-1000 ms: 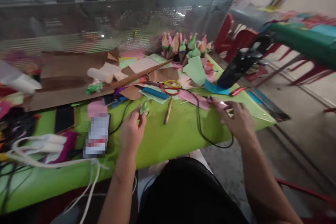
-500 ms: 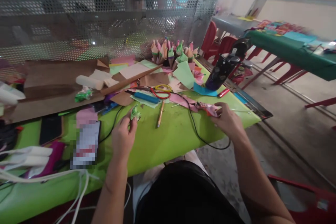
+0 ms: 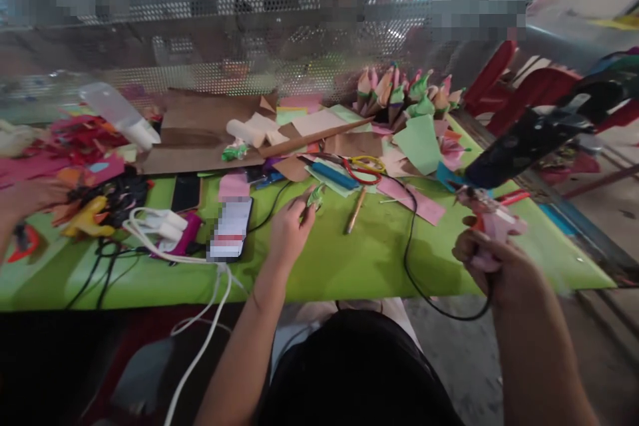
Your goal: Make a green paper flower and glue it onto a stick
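Note:
My left hand [image 3: 292,229] pinches a small green paper swirl [image 3: 315,196] between thumb and fingers, just above the green tabletop [image 3: 369,266]. On the right, my right hand [image 3: 502,263] is closed round the handle of a pink glue gun [image 3: 494,223], raised off the table with its nozzle pointing away to the left. Its black cord [image 3: 410,246] loops over the table edge and back across the top. Between my hands lies a pencil-like wooden stick [image 3: 356,210]. Behind it are a blue cutter-like tool [image 3: 334,174] and scissors with red and yellow loops [image 3: 362,173].
Finished paper cones with swirls [image 3: 404,96] stand at the back. A dark tumbler [image 3: 519,146] is at right. Paper sheets [image 3: 419,143] cover the rear. A phone [image 3: 230,229] with white cables [image 3: 222,299] lies left; another person's hand [image 3: 34,203] reaches in by a yellow glue gun [image 3: 90,216].
My right hand has lifted the glue gun off the table and turned it upright. My left hand still holds the green swirl. The view has swung left, bringing another person's hand into sight.

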The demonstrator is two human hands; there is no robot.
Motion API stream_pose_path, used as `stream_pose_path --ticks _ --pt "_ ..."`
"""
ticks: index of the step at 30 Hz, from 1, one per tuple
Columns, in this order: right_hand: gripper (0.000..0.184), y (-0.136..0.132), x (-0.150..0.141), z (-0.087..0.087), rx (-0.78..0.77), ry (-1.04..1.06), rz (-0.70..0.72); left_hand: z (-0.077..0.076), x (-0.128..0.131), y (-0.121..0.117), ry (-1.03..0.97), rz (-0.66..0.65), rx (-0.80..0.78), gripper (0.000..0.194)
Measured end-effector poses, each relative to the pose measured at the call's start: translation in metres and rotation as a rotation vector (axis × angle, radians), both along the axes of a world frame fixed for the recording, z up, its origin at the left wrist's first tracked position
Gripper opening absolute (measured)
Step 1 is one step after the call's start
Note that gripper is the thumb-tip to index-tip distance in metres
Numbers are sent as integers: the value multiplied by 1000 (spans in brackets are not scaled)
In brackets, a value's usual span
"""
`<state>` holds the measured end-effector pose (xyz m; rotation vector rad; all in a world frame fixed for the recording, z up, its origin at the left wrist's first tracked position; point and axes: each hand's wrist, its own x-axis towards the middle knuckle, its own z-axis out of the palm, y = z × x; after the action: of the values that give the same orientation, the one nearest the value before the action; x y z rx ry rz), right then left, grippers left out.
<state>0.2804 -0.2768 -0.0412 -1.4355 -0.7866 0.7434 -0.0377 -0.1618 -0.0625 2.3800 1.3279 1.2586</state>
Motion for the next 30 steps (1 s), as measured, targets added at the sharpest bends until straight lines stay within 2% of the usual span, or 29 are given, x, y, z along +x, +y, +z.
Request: stream_pose_path --ticks 4,8,11,14,20,26,30 --pt "35 2 -11 2 -23 188 54 0 1 -2 -11 -11 -46 24" --pt "44 10 -31 10 -128 161 287 -1 2 -2 -21 -14 -85 27" --pt "53 21 -52 11 -197 61 474 -1 3 -2 -23 -24 -100 27" --pt "55 32 -70 8 -208 -153 577 0 3 -3 -27 -39 -112 30" --pt "49 42 -83 9 -206 -422 661 2 2 -4 -28 -55 -130 35" --pt "45 47 -88 17 -193 -527 657 3 2 -4 11 -54 -113 38" --pt "48 50 -93 21 -181 -580 643 2 2 -4 11 -68 -84 36"
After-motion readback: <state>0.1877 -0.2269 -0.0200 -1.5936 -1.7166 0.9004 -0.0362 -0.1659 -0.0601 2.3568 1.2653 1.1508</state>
